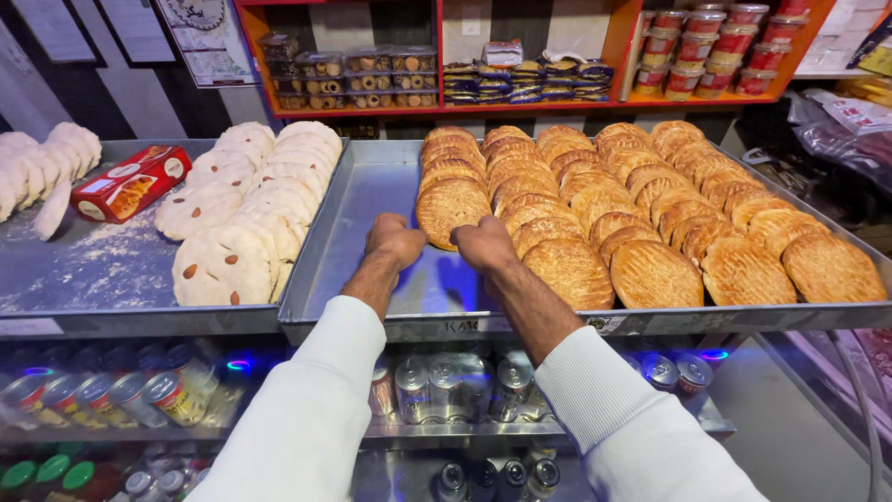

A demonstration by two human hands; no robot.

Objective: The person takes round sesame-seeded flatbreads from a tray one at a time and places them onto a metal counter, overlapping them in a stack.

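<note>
Both hands are reaching into the metal tray [372,200] from its near edge. Curled almost into a fist, the left hand [394,240] is resting knuckles-up with its fingers folded under at the near left rim of a round browned flatbread [448,206]; whether the fingertips are pinching the bread cannot be told. Likewise curled, the right hand [483,244] is sitting just beside the left one and touching the near edge of the same flatbread, its fingers bent down out of sight. White sleeves are covering both forearms up to the wrists.

Flat on the tray, the flatbread is lying at the near left end of the rows of browned flatbreads [650,195], which are overlapping one another and filling the right part of the tray from near to far. Being round, it is showing no clear long axis; its ridged top is facing up. Bare metal is showing on the tray's left part.

To the left, a second tray [84,270] is carrying pale almond-topped breads [251,209], a dusting of flour and a red box [130,183]. Drink cans [455,386] are standing on the shelf below. At the far side, orange shelves [437,110] are holding clear biscuit packs [358,76] and red-lidded jars [715,46].
</note>
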